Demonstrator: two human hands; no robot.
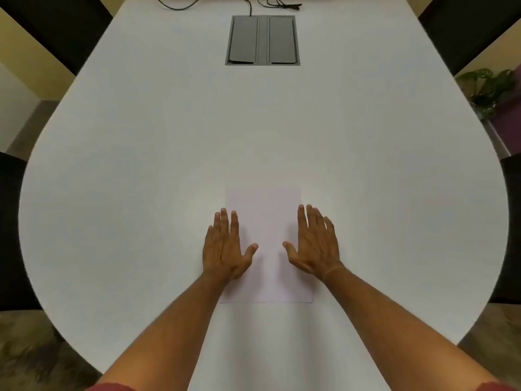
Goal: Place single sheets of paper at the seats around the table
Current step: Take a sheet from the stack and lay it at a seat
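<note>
Across nearly the whole view, a white table with rounded corners filled the frame, its near edge closest to the person. Dark chairs stood at its sides: 1 at the far left corner, 1 at the far right corner, 1 at the left edge and 1 at the right edge. A grey cable box with 2 closed flaps was set into the tabletop on the far centre line, and black cables ran from it toward the far edge. A green plant stood beyond the table on the right. The paper lay flat on the table directly in front of the person, near the near edge and well apart from the cable box; a second edge showed at its lower right corner, so it appeared to be more than 1 sheet, though the count could not be told. Both bare forearms reached forward over the table. The left hand lay palm down, fingers extended and spread, over the left edge of the paper, gripping nothing. The right hand lay likewise palm down, fingers extended, over the right edge, gripping nothing. Red sleeve edges showed at the bottom of the frame.
</note>
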